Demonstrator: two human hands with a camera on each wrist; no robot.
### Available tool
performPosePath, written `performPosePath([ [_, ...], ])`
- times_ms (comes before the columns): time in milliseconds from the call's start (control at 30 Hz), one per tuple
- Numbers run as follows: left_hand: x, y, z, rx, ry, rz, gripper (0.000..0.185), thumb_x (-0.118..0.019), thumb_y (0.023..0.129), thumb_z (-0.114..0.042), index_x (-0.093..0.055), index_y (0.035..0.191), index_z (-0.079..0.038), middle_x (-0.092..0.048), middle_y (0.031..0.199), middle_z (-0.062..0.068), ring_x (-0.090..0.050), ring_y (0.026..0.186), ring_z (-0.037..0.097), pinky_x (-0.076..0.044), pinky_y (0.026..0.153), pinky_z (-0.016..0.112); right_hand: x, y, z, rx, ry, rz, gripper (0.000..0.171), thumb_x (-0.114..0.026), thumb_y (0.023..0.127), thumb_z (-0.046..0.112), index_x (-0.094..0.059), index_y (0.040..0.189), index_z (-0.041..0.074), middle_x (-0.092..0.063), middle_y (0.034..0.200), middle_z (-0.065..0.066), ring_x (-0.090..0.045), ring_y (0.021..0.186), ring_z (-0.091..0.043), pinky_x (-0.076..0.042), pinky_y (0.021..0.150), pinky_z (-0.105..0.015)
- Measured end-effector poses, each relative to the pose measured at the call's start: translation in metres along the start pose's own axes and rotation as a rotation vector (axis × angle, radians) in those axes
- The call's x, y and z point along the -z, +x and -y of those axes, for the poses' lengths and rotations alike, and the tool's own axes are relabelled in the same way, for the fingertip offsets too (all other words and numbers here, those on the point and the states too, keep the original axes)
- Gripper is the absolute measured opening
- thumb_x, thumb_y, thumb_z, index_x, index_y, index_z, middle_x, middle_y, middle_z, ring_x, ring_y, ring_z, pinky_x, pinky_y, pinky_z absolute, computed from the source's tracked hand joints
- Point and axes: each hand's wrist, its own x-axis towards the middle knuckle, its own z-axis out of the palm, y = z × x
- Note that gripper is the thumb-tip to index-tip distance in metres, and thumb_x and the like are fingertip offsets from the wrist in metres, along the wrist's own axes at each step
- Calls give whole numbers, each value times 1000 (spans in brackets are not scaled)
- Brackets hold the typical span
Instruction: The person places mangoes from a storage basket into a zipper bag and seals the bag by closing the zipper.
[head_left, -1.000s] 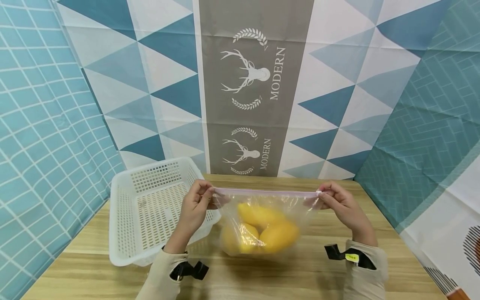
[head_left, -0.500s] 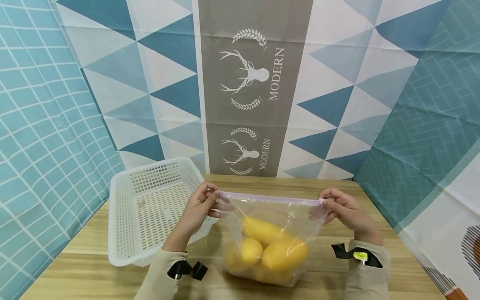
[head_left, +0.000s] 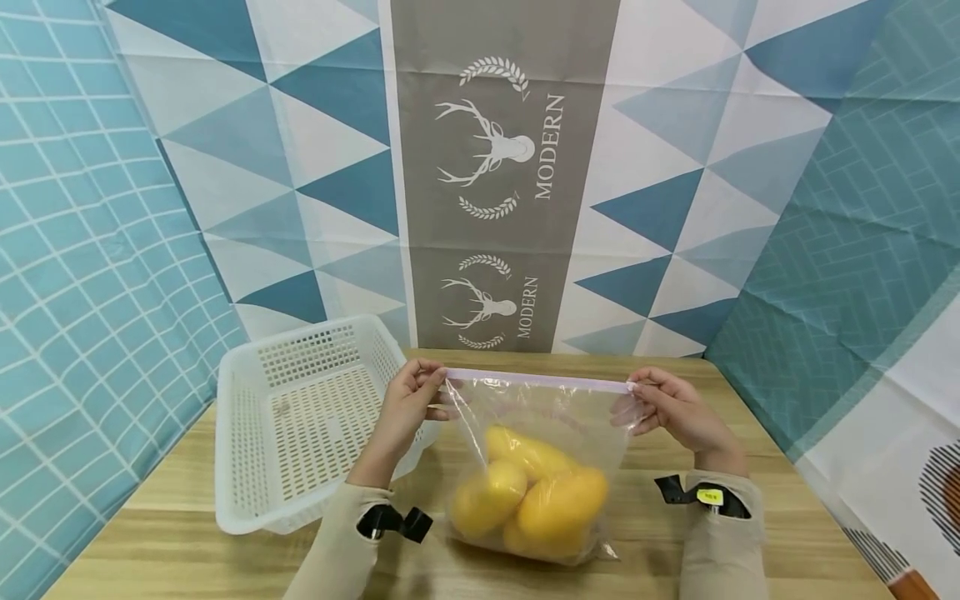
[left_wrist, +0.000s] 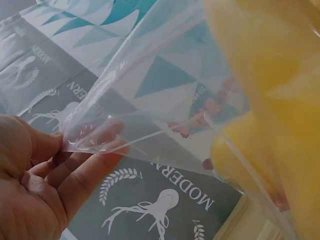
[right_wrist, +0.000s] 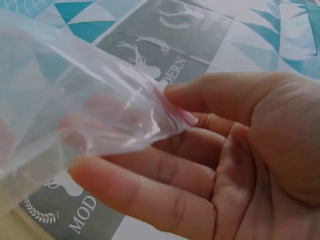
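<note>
A clear zip-lock bag (head_left: 468,450) with a pale pink zip strip hangs between my two hands above the table. Several yellow fruits (head_left: 562,504), which look like mangoes or lemons, sit bunched in its lower part. My left hand (head_left: 405,408) pinches the top left corner between thumb and fingers. At the opposite corner my right hand (head_left: 678,412) pinches the end of the strip, beside the small white slider (head_left: 632,387). In the left wrist view the bag's corner (left_wrist: 95,135) is stretched from thumb and fingers. The right wrist view shows the plastic (right_wrist: 130,110) gathered under the thumb.
A white perforated plastic basket (head_left: 247,517) stands on the wooden table (head_left: 150,542) to the left, close behind my left forearm. A patterned cloth wall (head_left: 510,208) rises at the table's back edge, with tile-print sheets at both sides.
The bag first dropped and swung nearer with its fruits, then its top edge rose again. Both hands keep their pinch on the corners; the left has shifted slightly right.
</note>
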Motion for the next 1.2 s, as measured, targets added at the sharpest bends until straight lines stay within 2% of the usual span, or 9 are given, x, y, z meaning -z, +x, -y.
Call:
performPosePath([
  [300, -8, 19, 10, 22, 38, -117, 19, -52, 102, -3, -54, 115, 10, -68, 90, 7, -66, 61, 11, -56, 56, 28, 14, 11, -11, -173, 38, -107, 37, -31, 106, -3, -64, 109, 14, -74, 96, -5, -74, 81, -17, -57, 64, -31],
  [467, -10, 22, 11, 36, 76, -129, 26, -52, 101, -2, -54, 123, 11, -67, 102, 20, -65, 65, 9, -56, 57, 25, 23, 16, -19, -246, 45, -120, 37, -32, 106, -1, -65, 108, 16, -73, 96, -3, -73, 83, -17, -57, 66, -32],
  [600, -11, 25, 13, 50, 82, -126, 36, -51, 99, 1, -50, 133, 13, -64, 112, 27, -65, 69, 9, -56, 58, 25, 31, 21, -28, -300, 53, -137, 34, -33, 106, 1, -64, 108, 15, -72, 96, -2, -73, 85, -18, -58, 68, -33],
  [700, -11, 26, 15, 67, 96, -129, 41, -51, 98, 1, -47, 137, 12, -63, 114, 24, -65, 75, 11, -57, 62, 27, 35, 25, -34, -350, 63, -167, 32, -34, 107, 3, -64, 107, 15, -72, 96, -3, -73, 85, -18, -58, 68, -33],
  [900, -12, 30, 18, 93, 145, -94, 54, -55, 95, 2, -37, 145, 12, -52, 130, 29, -65, 94, 23, -57, 74, 31, 38, 29, -41, -415, 90, -235, 30, -36, 107, 4, -64, 103, 14, -73, 94, -4, -73, 85, -18, -58, 70, -33],
  [1067, -12, 29, 22, 80, 234, -42, 65, -58, 94, 2, -26, 149, 15, -38, 144, 35, -62, 99, 30, -56, 82, 33, 40, 31, -48, -454, 112, -280, 32, -35, 107, 3, -64, 99, 14, -73, 93, -4, -73, 84, -17, -58, 70, -33],
  [1200, -13, 27, 23, 74, 312, -13, 65, -56, 96, 0, -23, 150, 14, -34, 148, 35, -62, 102, 36, -54, 87, 38, 40, 33, -53, -489, 123, -323, 34, -35, 107, 3, -65, 97, 15, -72, 91, -3, -72, 82, -16, -58, 69, -32],
])
